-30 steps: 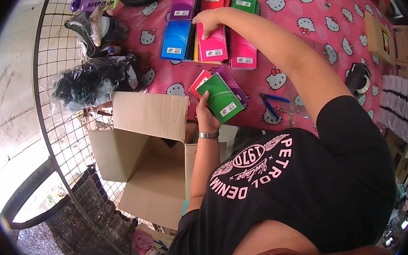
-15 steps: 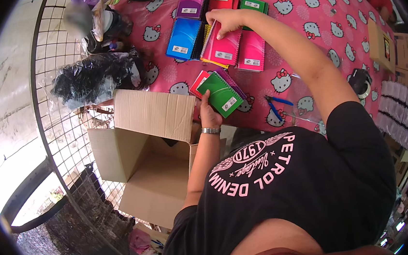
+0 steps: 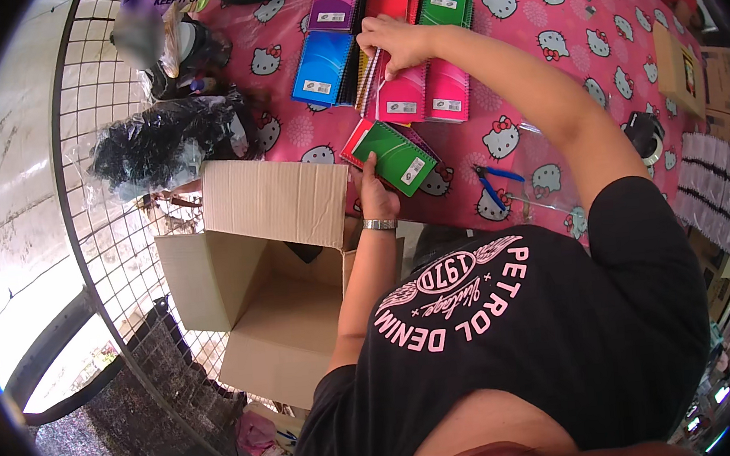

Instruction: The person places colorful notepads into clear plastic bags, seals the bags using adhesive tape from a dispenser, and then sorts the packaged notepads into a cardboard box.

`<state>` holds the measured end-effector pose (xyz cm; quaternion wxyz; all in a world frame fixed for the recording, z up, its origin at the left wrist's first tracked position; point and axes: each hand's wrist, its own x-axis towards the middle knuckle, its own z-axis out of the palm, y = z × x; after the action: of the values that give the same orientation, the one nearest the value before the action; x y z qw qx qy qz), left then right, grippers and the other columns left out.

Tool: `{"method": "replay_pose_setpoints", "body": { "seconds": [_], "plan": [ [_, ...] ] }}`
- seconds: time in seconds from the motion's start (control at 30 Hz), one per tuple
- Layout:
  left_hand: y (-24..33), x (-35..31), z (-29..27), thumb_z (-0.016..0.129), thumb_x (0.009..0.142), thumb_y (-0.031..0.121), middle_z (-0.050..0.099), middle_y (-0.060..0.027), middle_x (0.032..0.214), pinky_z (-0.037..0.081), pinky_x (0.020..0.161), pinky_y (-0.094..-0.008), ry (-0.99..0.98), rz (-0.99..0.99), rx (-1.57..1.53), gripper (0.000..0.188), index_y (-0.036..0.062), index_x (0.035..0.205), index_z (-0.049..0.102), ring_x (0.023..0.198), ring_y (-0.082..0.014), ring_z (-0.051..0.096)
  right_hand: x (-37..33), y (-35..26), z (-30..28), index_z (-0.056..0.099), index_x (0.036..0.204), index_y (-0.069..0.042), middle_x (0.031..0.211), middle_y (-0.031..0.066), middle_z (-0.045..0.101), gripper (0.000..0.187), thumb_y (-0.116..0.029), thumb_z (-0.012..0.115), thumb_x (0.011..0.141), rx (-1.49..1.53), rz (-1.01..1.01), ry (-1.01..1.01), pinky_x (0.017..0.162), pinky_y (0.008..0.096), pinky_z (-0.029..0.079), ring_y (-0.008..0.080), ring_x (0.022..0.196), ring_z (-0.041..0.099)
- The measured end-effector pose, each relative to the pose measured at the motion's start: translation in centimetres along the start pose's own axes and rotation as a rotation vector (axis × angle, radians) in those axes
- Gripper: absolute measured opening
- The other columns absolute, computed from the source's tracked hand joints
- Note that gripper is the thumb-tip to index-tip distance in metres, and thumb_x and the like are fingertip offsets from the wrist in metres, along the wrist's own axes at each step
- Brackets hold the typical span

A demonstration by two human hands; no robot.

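My left hand [image 3: 378, 199] is closed around a few small spiral notebooks, fanned out: a green notebook [image 3: 395, 159] on top, a red notebook [image 3: 355, 138] and a purple one peeking from beneath. Farther off, my right hand [image 3: 396, 41] grips the upper left part of a pink notebook [image 3: 401, 101], its thumb on the cover and its other fingertips hidden. Yellow edges show under that notebook. Around it on the table lie a blue notebook [image 3: 320, 67], a purple notebook [image 3: 334, 3], a red notebook [image 3: 388, 0], a green notebook [image 3: 446, 7] and another pink notebook [image 3: 447, 92].
An open cardboard box [image 3: 276, 203] stands left of my left arm. Blue-handled cutters [image 3: 492, 186] and a tape roll [image 3: 646, 143] lie on the pink patterned tablecloth [image 3: 533, 66]. Black plastic-wrapped goods [image 3: 175, 136] sit by the wire mesh at left. Another person's arm shows far right.
My right hand and the pink notebook have shifted slightly, baring more of the yellow edges at its left. The notebooks in my left hand are fanned a little less, with less purple showing.
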<state>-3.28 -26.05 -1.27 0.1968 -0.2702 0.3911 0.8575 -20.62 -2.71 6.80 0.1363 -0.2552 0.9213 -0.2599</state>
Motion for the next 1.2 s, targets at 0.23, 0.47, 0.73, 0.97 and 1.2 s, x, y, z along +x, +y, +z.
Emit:
{"method": "replay_pose_setpoints", "body": {
  "seconds": [0.23, 0.47, 0.73, 0.97, 1.2],
  "plan": [
    [1.2, -1.5, 1.1, 0.051, 0.093, 0.037, 0.060, -0.0096, 0.116, 0.045, 0.094, -0.0385, -0.125, -0.185, 0.013, 0.044, 0.0044, 0.123, 0.049, 0.104, -0.0248, 0.059, -0.2, -6.5, -7.2, 0.047, 0.095, -0.007, 0.101, 0.0122, 0.053, 0.047, -0.015, 0.081, 0.064, 0.230, -0.222, -0.468, 0.086, 0.0401, 0.042, 0.0294, 0.104, 0.052],
    [3.2, -5.2, 1.9, 0.051, 0.086, 0.058, 0.057, -0.0138, 0.119, 0.050, 0.089, -0.0424, -0.276, -0.211, -0.109, 0.069, 0.0028, 0.126, 0.045, 0.106, -0.0280, 0.059, 8.4, -11.0, -2.6, 0.045, 0.130, -0.019, 0.128, 0.0160, 0.046, 0.077, -0.041, 0.080, 0.065, -0.120, -0.300, -0.470, 0.098, 0.0493, 0.037, 0.0322, 0.124, 0.041],
    [2.9, -7.6, 3.0, 0.069, 0.079, 0.020, 0.063, -0.0086, 0.107, 0.050, 0.086, -0.0358, -0.316, -0.269, 0.396, 0.041, 0.0049, 0.115, 0.054, 0.099, -0.0220, 0.061, 11.7, -5.8, 0.7, 0.055, 0.121, -0.010, 0.131, 0.0086, 0.050, 0.048, -0.009, 0.063, 0.074, -0.548, -0.158, -0.086, 0.107, 0.0610, 0.022, 0.0316, 0.131, 0.037],
    [2.1, -7.9, 3.6, 0.052, 0.085, 0.050, 0.061, -0.0096, 0.115, 0.046, 0.092, -0.0401, -0.273, -0.340, 0.296, 0.056, 0.0063, 0.120, 0.053, 0.105, -0.0268, 0.058, 0.7, -12.7, -7.1, 0.061, 0.107, -0.010, 0.101, 0.0114, 0.066, 0.034, -0.007, 0.063, 0.073, -0.387, -0.348, -0.460, 0.081, 0.0528, 0.045, 0.0282, 0.098, 0.062],
    [-2.5, -9.6, 6.5, 0.049, 0.082, 0.066, 0.053, -0.0085, 0.126, 0.042, 0.097, -0.0429, -0.402, -0.467, 0.147, 0.073, 0.0097, 0.128, 0.046, 0.114, -0.0284, 0.052, -17.0, -15.6, -0.5, 0.057, 0.121, -0.016, 0.130, 0.0052, 0.051, 0.051, -0.020, 0.071, 0.072, -0.174, -0.221, 0.097, 0.108, 0.0528, 0.026, 0.0304, 0.125, 0.042]
  ]
}}
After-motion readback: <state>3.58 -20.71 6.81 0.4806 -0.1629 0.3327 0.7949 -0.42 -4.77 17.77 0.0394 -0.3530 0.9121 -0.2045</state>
